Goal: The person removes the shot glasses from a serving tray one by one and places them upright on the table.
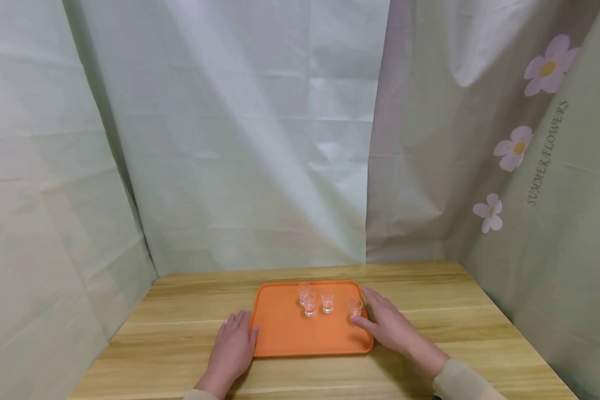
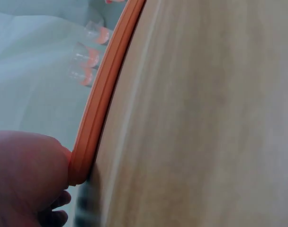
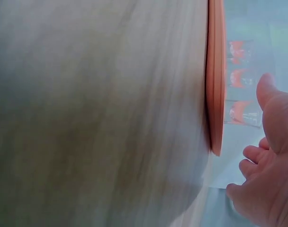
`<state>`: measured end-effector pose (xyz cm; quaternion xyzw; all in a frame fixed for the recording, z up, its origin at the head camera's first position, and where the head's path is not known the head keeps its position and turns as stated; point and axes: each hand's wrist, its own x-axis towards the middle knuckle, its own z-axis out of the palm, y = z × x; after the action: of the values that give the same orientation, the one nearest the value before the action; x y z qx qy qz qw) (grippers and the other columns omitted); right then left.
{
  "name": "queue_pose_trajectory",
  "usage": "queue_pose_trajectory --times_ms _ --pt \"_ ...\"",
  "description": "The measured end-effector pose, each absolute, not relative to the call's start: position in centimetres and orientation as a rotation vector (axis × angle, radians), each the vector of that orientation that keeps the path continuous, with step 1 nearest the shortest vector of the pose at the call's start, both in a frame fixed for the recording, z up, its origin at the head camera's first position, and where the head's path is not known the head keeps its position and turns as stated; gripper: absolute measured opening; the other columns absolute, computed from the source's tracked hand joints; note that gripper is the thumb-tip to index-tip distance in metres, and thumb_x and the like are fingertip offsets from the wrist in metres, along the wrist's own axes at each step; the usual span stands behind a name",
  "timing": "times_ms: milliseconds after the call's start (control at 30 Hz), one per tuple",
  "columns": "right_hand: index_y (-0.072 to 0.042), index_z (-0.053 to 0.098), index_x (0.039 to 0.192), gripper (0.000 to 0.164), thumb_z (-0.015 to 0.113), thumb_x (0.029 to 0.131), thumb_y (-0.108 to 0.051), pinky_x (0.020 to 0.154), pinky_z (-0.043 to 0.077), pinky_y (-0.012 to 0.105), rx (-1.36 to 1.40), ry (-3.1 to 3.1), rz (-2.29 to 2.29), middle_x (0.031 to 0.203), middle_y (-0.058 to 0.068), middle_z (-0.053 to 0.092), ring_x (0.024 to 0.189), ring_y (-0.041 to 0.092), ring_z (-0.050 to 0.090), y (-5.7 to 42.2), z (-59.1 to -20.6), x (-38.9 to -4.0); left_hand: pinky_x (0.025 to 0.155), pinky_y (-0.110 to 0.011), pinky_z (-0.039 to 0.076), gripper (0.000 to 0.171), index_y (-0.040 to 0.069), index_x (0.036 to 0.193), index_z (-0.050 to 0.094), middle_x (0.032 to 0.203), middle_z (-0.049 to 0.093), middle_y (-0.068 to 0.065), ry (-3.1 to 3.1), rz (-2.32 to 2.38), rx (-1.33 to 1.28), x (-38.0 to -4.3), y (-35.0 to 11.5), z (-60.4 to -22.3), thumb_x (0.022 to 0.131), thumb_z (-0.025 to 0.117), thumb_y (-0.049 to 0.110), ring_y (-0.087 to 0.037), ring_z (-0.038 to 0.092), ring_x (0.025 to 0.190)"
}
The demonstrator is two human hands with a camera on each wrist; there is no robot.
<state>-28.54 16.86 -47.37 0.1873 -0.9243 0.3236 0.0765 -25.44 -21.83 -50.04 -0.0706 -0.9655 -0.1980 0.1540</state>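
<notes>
An orange tray lies flat on the wooden table, bearing several small clear shot glasses. Three of them, including one shot glass, stand grouped near its back middle; another shot glass is apart, near the right rim. My left hand rests at the tray's left edge, thumb by the rim and fingers pointing forward. In the left wrist view, the left hand touches the tray's corner. My right hand is spread around the right-hand glass, thumb before it and fingers beyond; contact is unclear. Nothing is gripped by the right hand.
The wooden table extends on both sides of the tray. Pale cloth curtains hang behind and at the sides; the right curtain carries printed flowers and lettering.
</notes>
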Motion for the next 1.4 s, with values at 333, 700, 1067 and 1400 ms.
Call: queue_pose_trajectory --times_ms 333,700,1067,1400 --pt "0.007 0.051 0.158 0.077 0.082 0.102 -0.035 0.124 0.038 0.067 0.584 -2.726 0.993 0.161 0.030 0.052 0.150 0.051 0.047 15.9 -47.5 -29.0 0.121 -0.076 0.033 0.047 -0.014 0.148 0.059 0.154 0.055 -0.037 -2.760 -0.605 -0.213 -25.8 -22.5 -50.5 0.110 0.062 0.014 -0.061 0.045 0.147" --pt "0.000 0.063 0.146 0.056 0.083 0.102 -0.027 0.114 0.050 0.062 0.499 -2.737 1.084 0.146 0.019 0.066 0.135 0.041 0.063 15.2 -47.4 -29.5 0.117 -0.080 0.033 0.043 -0.014 0.143 0.062 0.150 0.058 -0.037 -2.663 -0.676 -0.243 -26.4 -22.6 -52.2 0.107 0.060 0.010 -0.063 0.049 0.143" --pt "-0.006 0.071 0.129 0.043 0.090 0.095 -0.024 0.107 0.055 0.058 0.385 -2.711 1.155 0.123 0.004 0.076 0.121 0.032 0.070 15.3 -47.4 -29.7 0.122 -0.077 0.031 0.043 -0.014 0.145 0.061 0.153 0.057 -0.036 -2.748 -0.650 -0.221 -25.8 -22.3 -50.8 0.109 0.061 0.010 -0.060 0.046 0.148" --pt "-0.014 0.071 0.111 0.025 0.089 0.096 -0.023 0.092 0.055 0.044 0.347 -2.727 1.155 0.103 -0.006 0.070 0.099 0.018 0.065 15.2 -47.6 -29.9 0.124 -0.075 0.029 0.044 -0.014 0.146 0.061 0.155 0.056 -0.035 -2.763 -0.667 -0.201 -25.9 -22.3 -50.9 0.110 0.058 0.010 -0.058 0.045 0.149"
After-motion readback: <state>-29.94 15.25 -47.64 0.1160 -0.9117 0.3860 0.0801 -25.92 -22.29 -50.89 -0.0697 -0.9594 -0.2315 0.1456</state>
